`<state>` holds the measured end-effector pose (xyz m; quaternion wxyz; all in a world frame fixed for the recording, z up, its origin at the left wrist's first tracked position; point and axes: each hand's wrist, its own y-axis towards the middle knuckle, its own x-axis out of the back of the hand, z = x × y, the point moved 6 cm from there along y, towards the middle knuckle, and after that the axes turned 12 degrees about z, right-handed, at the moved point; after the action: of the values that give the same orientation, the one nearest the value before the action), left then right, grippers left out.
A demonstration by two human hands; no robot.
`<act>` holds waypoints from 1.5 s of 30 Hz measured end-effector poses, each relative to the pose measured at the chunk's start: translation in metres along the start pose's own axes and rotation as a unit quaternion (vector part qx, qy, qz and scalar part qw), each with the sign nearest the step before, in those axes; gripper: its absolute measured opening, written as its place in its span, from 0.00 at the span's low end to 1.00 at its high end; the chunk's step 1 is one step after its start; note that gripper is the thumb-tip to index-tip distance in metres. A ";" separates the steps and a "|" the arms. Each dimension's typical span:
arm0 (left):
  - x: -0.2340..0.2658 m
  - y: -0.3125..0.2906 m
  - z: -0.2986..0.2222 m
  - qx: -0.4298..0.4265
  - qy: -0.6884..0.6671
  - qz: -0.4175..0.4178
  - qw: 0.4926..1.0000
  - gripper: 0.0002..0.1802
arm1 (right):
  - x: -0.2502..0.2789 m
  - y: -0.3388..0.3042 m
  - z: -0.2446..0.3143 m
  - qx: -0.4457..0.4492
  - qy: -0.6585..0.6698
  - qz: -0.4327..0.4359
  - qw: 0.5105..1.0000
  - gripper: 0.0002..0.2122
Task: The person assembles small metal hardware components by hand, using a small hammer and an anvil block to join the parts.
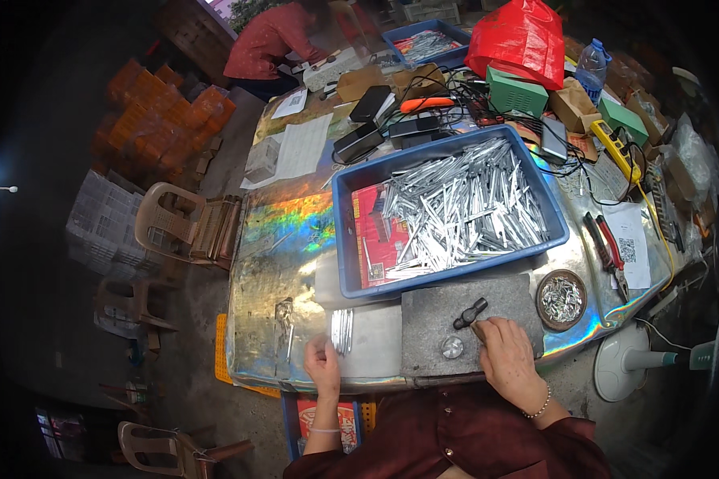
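My right hand [510, 359] is closed round the handle of a small hammer [470, 314], its dark head over a grey stone block [427, 311]. A round, shiny metal piece [452, 346] sits on the block, left of that hand. My left hand [322, 363] has its fingers curled together beside a small row of thin silvery metal strips [342, 331]. Whatever those fingers may pinch is too small to make out. Farther left lie a few more loose strips [287, 323]. Right of the block stands a round bowl [542, 310] of small metal pieces.
Behind the block, a large blue tray [347, 263] holds a heap of metal strips. Red-handled pliers [613, 249] lie at the right, near a yellow power strip [615, 150]. Cables, boxes and a red bag [519, 44] crowd the far side. Another person [272, 44] bends over the far left.
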<state>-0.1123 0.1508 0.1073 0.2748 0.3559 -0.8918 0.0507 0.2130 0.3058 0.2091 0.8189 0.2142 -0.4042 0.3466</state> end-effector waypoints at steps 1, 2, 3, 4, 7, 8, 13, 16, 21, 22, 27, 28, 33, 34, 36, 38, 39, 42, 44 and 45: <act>0.003 -0.003 -0.004 0.015 -0.068 -0.012 0.998 0.10 | -0.001 0.001 -0.001 -0.008 -0.033 -0.007 0.999 0.20; 0.007 -0.005 -0.009 0.031 -0.135 -0.027 0.990 0.11 | -0.003 0.002 -0.001 -0.009 -0.036 -0.010 0.999 0.20; 0.011 -0.006 -0.020 0.028 -0.138 -0.025 0.990 0.11 | -0.005 0.003 -0.001 -0.012 -0.055 -0.010 0.998 0.20; 0.018 -0.009 -0.039 -0.002 -0.119 -0.024 0.993 0.11 | -0.006 0.003 -0.001 -0.014 -0.073 -0.008 0.997 0.20; 0.032 -0.019 -0.113 -0.050 -0.132 -0.021 0.990 0.10 | -0.005 0.001 -0.003 -0.062 -0.062 0.019 0.996 0.20; 0.031 -0.018 -0.141 -0.118 -0.141 0.020 0.983 0.10 | -0.003 0.001 -0.002 -0.061 -0.065 0.022 0.996 0.20; 0.030 -0.022 -0.259 -0.338 -0.184 0.213 0.898 0.11 | -0.009 -0.001 -0.011 -0.146 -0.002 0.078 0.986 0.19; 0.025 -0.027 -0.324 -0.361 -0.394 0.311 0.786 0.04 | -0.017 -0.006 -0.006 -0.055 0.098 0.021 0.993 0.17; -0.018 -0.083 -0.389 -0.163 -0.465 0.672 0.552 0.11 | -0.023 -0.006 -0.010 -0.097 0.131 -0.003 0.987 0.11; -0.023 -0.079 -0.390 -0.084 -0.509 0.619 0.593 0.11 | -0.020 -0.006 -0.015 -0.153 0.147 0.010 0.977 0.11; -0.034 -0.089 -0.411 -0.177 -0.436 0.609 0.639 0.13 | -0.024 0.000 -0.013 -0.042 0.108 -0.034 0.993 0.09; -0.031 -0.081 -0.411 -0.202 -0.423 0.625 0.624 0.13 | -0.016 -0.002 -0.015 -0.082 0.097 -0.030 0.991 0.09; -0.041 -0.065 -0.397 -0.148 -0.447 0.750 0.465 0.12 | -0.026 -0.007 -0.018 -0.099 0.106 -0.030 0.989 0.09; -0.041 -0.067 -0.396 -0.118 -0.441 0.767 0.451 0.12 | -0.031 -0.007 -0.017 -0.099 0.133 -0.003 0.986 0.10; -0.039 -0.072 -0.401 -0.117 -0.409 0.784 0.452 0.11 | -0.026 -0.013 -0.019 -0.097 0.145 -0.022 0.984 0.10; -0.038 -0.069 -0.399 -0.216 -0.471 0.709 0.478 0.11 | -0.023 -0.014 -0.021 -0.102 0.152 -0.033 0.983 0.10; -0.041 -0.070 -0.390 -0.208 -0.467 0.715 0.476 0.11 | -0.023 -0.013 -0.022 -0.106 0.157 -0.027 0.982 0.10; -0.039 -0.051 -0.356 -0.201 -0.375 0.723 0.545 0.16 | -0.023 -0.013 -0.020 -0.097 0.173 -0.021 0.980 0.10; -0.043 -0.006 -0.330 -0.386 -0.160 0.656 0.628 0.24 | -0.021 -0.013 -0.022 -0.082 0.159 -0.031 0.983 0.10; -0.044 0.016 -0.293 -0.310 -0.109 0.571 0.753 0.22 | -0.020 -0.014 -0.023 -0.083 0.172 -0.038 0.981 0.10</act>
<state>0.0364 0.2731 0.3332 0.1914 -0.3208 -0.9198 -0.1201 0.2261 0.3029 0.1784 0.9037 0.0980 -0.2761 0.3121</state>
